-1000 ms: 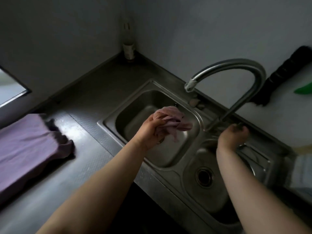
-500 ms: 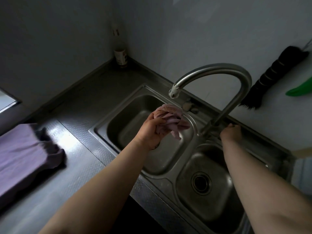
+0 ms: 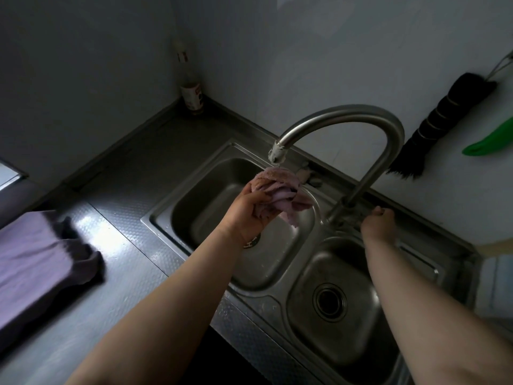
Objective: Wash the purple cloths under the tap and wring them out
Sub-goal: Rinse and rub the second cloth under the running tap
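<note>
Fingers [image 3: 261,200] of left hand [image 3: 247,215] curl tight — gripping bunched purple cloth [image 3: 280,193].

a dim home kitchen corner, seen at the sink.

a stainless steel double-bowl sink [image 3: 433,232] is set into a textured metal countertop [image 3: 116,218] that runs into the corner of two plain pale walls. a tall curved tap [image 3: 361,118] rises between the bowls, and each bowl has a round drain. a glass bottle [image 3: 190,93] with a label stands in the far corner of the counter, the sort kept for sauce or oil. a dark bristled brush [image 3: 444,123] hangs on the wall beside a green plastic utensil [image 3: 488,140]. a folded purple cloth [image 3: 36,273] lies on the counter to the left of the sink.
</note>
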Tool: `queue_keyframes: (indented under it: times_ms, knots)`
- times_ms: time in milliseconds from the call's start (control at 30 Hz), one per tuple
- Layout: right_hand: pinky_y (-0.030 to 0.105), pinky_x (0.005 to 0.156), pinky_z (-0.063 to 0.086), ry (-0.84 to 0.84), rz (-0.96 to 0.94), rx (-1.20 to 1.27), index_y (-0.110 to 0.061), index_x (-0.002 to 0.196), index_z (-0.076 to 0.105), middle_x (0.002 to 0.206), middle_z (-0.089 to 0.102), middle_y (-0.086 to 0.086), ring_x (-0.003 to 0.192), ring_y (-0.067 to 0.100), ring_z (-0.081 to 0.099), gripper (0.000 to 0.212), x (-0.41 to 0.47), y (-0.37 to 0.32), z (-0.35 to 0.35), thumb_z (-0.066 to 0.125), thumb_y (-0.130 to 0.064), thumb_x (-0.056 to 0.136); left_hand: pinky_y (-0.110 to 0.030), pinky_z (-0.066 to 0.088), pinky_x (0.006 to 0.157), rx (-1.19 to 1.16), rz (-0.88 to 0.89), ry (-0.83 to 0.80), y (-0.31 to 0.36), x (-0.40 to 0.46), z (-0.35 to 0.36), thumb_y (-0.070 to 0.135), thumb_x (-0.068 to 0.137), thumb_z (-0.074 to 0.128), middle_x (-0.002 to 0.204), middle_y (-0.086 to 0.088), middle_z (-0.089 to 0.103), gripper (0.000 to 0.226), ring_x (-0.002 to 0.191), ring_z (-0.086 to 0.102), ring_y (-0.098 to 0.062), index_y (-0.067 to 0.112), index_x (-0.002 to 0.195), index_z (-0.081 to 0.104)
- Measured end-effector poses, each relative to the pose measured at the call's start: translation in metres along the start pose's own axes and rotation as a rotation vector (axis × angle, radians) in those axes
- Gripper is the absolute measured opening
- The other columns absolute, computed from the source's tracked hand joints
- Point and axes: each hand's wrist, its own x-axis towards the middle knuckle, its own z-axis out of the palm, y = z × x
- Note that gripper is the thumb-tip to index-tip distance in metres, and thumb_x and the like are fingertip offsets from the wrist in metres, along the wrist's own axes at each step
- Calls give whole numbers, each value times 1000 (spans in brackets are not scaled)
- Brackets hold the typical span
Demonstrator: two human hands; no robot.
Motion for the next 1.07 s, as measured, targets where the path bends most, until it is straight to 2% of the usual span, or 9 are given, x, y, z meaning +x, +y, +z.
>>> queue_keyframes:
  times_ms: [133, 267, 367, 433, 534, 600, 700, 934, 1067]
  knots:
    - [41, 102, 36, -3, 31, 100, 4, 137, 37, 139, 45, 24, 126, 38, 46, 50, -10, 1, 10, 34, -31, 101, -42, 56, 83, 39, 17, -16, 2, 3, 1, -6, 74, 50, 121, -24, 55, 68, 99, 64, -31, 8, 140, 39]
    - [38, 114, 21, 15, 64, 135, 5, 145, 25, 153, 23, 25, 142, 36, 24, 59, -27, 7, 20, 33, -34, 102, -44, 53, 84, 46, 30, -57, 6, 6, 3, -7, 76, 53, 126, -26, 51, 67, 104, 61, -34, 4, 140, 37]
    - [36, 101, 34, 69, 26, 184, 10, 137, 35, 141, 40, 31, 132, 38, 40, 47, -44, -4, 20, 35, -22, 102, -40, 56, 75, 37, 19, -78, 8, 7, 3, -7, 78, 52, 115, -22, 60, 59, 95, 67, -31, 8, 134, 44]
    - [29, 79, 41, -53, -155, 229, 4, 126, 48, 119, 57, 23, 110, 32, 57, 38, -63, -19, 25, 37, -22, 102, -42, 55, 77, 50, 15, -91, 7, 9, 2, -6, 79, 55, 117, -27, 59, 59, 99, 64, -36, 6, 136, 42]
    - [13, 63, 38, -427, -434, 149, -6, 121, 53, 105, 56, -2, 96, 10, 54, 34, -80, -47, 34, 33, -26, 103, -41, 54, 77, 84, -6, -115, 6, 10, 4, -2, 81, 54, 113, -28, 57, 50, 92, 64, -37, 3, 130, 47]
    - [11, 57, 36, -615, -511, 27, -12, 113, 56, 93, 55, -6, 83, 5, 52, 30, -83, -65, 38, 33, -29, 103, -40, 55, 76, 95, -25, -158, 8, 9, 6, 2, 85, 47, 104, -27, 62, 36, 83, 64, -37, -1, 121, 53]
    - [21, 63, 36, -580, -616, -125, -15, 96, 63, 80, 58, -3, 75, 12, 55, 22, -72, -74, 45, 45, -28, 99, -29, 56, 68, 70, -84, -34, 16, 6, 5, 14, 92, 37, 83, -15, 70, 27, 74, 69, -24, 1, 101, 58]
    - [28, 74, 44, -473, -820, -275, -13, 102, 65, 87, 61, 1, 83, 19, 58, 32, -63, -88, 35, 42, -35, 99, -33, 56, 78, 862, 89, 299, 28, 14, -31, 21, 93, 61, 93, -10, 69, 8, 87, 67, -25, 15, 96, 64]
    - [30, 80, 43, -572, -683, -84, -16, 102, 58, 100, 60, 4, 95, 19, 57, 34, -64, -92, 39, 33, -40, 101, -32, 54, 75, 1199, 141, 347, 35, 17, -31, 34, 90, 63, 88, 0, 67, 13, 81, 63, -16, 23, 96, 63]
